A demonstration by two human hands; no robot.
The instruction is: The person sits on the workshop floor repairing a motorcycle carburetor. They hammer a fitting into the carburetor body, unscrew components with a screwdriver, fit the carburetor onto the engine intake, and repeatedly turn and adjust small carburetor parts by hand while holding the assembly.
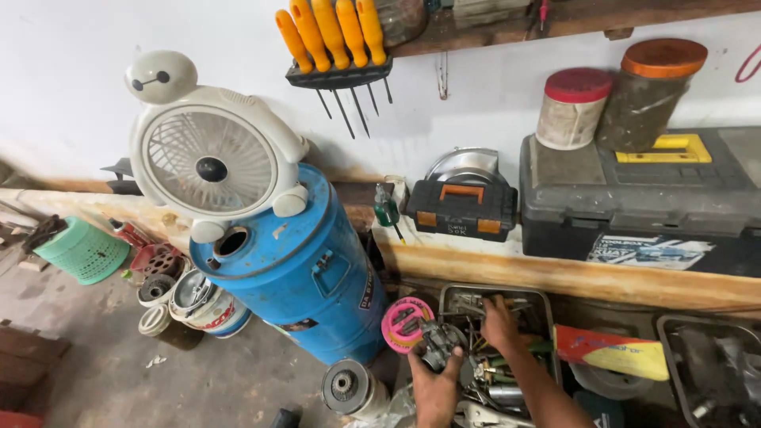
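Carburetor-like metal part (pixel 438 342), rigid, probably heavy: left hand (pixel 435 390) is clasping its body beside the parts tray (pixel 547 305); right hand (pixel 499 323) is digging inside, grip unclear.

White plastered wall (pixel 71 95), stained brown along base. Wooden shelf (pixel 571 16) up top, rack of yellow-handled screwdrivers (pixel 333 40) hanging beneath. Worn wooden ledge (pixel 571 273) along wall. Grey concrete floor (pixel 119 357), dusty, littered. Even, soft light.

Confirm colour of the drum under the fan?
Blue drum, clearest in the head view.
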